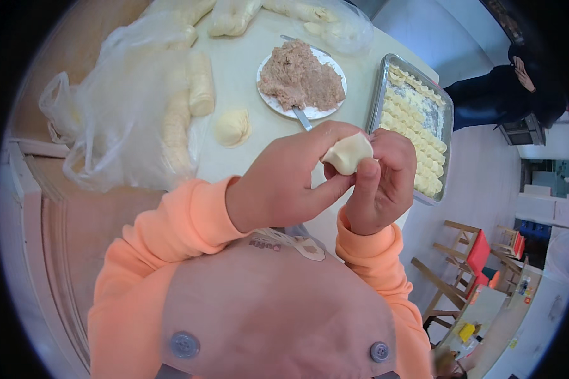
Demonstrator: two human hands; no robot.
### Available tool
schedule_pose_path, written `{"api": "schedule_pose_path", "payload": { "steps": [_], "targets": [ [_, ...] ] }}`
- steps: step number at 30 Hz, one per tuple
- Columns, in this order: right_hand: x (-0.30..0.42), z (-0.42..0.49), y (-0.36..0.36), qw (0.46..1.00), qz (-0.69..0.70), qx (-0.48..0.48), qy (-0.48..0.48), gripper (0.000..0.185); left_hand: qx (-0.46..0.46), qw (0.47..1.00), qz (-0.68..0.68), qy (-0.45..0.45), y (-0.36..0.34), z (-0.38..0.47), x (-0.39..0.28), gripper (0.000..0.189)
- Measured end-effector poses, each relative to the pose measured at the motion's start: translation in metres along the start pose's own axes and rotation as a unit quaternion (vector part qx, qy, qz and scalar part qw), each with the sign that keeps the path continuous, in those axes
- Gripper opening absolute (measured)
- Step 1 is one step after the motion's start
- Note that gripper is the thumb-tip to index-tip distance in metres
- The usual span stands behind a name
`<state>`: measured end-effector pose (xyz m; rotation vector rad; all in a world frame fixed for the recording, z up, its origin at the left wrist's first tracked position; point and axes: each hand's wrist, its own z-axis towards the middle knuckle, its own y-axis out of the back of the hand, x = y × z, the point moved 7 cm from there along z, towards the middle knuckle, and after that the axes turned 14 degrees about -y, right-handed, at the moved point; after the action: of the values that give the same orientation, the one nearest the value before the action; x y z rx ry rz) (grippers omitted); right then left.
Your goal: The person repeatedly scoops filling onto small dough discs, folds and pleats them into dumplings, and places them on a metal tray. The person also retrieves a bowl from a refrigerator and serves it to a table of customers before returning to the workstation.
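A dumpling in a pale dough wrapper (347, 154) is pinched between my two hands, above the table's near edge. My left hand (289, 175) grips its left side with thumb and fingers. On its right side, my right hand (386, 175) presses the wrapper's edge between thumb and curled fingers. Any filling inside is hidden. Beyond my hands, a white plate (270, 105) carries a mound of minced meat filling (298, 76), with a flat metal utensil (302, 118) stuck in its near side. A small stack of round dough wrappers (232, 128) sits left of the plate.
Rolls of stacked wrappers (201, 85) lie by a clear plastic bag (118, 109) at left; more bagged dough (234, 16) is at the back. A metal tray (377, 102) at right holds rows of dumplings (408, 128). Beyond it stand a person (498, 90) and red-seated stools (476, 253).
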<state>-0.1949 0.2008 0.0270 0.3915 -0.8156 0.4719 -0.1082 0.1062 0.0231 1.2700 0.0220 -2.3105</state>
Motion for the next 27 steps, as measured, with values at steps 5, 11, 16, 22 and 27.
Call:
{"api": "schedule_pose_path", "payload": {
  "steps": [5, 11, 16, 22, 27],
  "targets": [
    [-0.005, 0.004, 0.002, 0.999, -0.010, 0.028, -0.015, 0.013, 0.003, 0.997, 0.065, -0.037, 0.000, 0.002, 0.001, 0.042],
    [-0.037, 0.001, -0.003, 0.993, -0.048, 0.050, -0.095, 0.013, 0.028, 0.993, 0.114, 0.017, -0.007, -0.006, 0.042, 0.047],
    [-0.150, -0.036, 0.013, 0.884, 0.024, 0.112, -0.453, 0.021, 0.090, 0.984, 0.040, 0.151, -0.021, -0.058, 0.128, 0.055],
    [-0.278, 0.035, 0.157, 0.864, -0.209, -0.034, -0.458, 0.030, 0.270, 0.904, 0.330, 0.000, -0.017, -0.123, 0.177, 0.058],
    [-0.327, 0.100, 0.242, 0.810, -0.478, -0.105, -0.323, 0.035, 0.231, 0.931, 0.283, 0.000, -0.011, -0.141, 0.198, 0.038]
  ]
}}
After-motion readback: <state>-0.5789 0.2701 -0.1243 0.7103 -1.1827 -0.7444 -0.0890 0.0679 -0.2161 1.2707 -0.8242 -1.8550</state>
